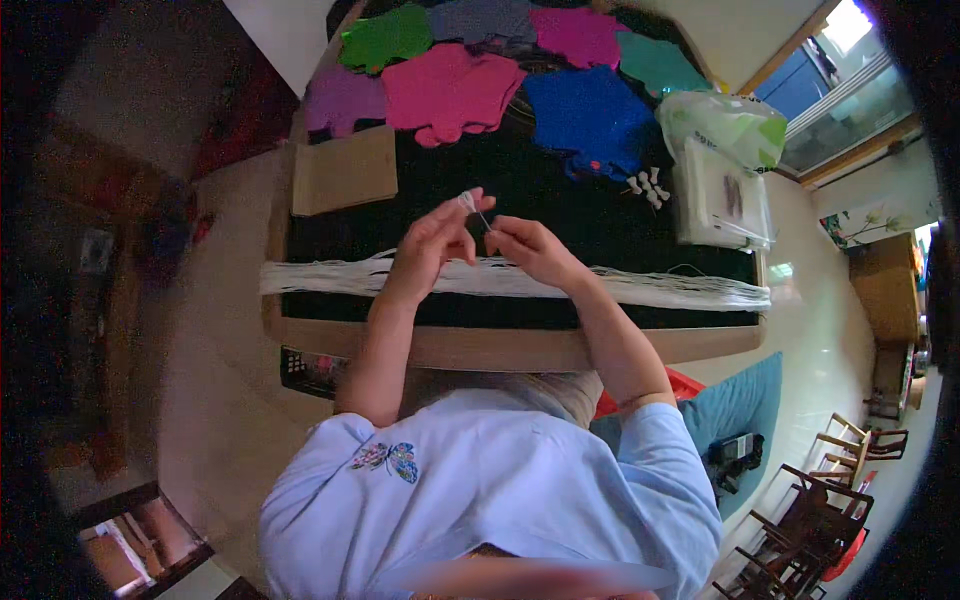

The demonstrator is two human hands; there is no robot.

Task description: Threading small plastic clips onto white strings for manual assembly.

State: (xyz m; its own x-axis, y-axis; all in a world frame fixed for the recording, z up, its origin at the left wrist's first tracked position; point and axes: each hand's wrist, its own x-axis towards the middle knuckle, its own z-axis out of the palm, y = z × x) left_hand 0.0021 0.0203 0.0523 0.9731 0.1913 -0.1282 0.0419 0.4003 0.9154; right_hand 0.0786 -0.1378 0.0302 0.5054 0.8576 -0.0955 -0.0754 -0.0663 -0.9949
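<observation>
Both my hands are raised over the middle of the dark-topped table (620, 225), close together. My left hand (428, 245) holds a small winding of white thread (466, 201) at its fingertips, with some fingers stretched out. A thin, straight, needle-like piece (484, 219) runs from that thread to my right hand (537, 253), whose fingers pinch its lower end. Its exact kind is too small to make out. Below my hands, a long bundle of white threads (680, 288) lies across the table from side to side, partly hidden by my wrists.
Colourful cut fabric pieces, among them a pink one (450, 90) and a blue one (590, 112), cover the far side. A cardboard piece (345, 172) lies at left. White thread bobbins (650, 188), a clear packet (725, 200) and a plastic bag (725, 125) are at right.
</observation>
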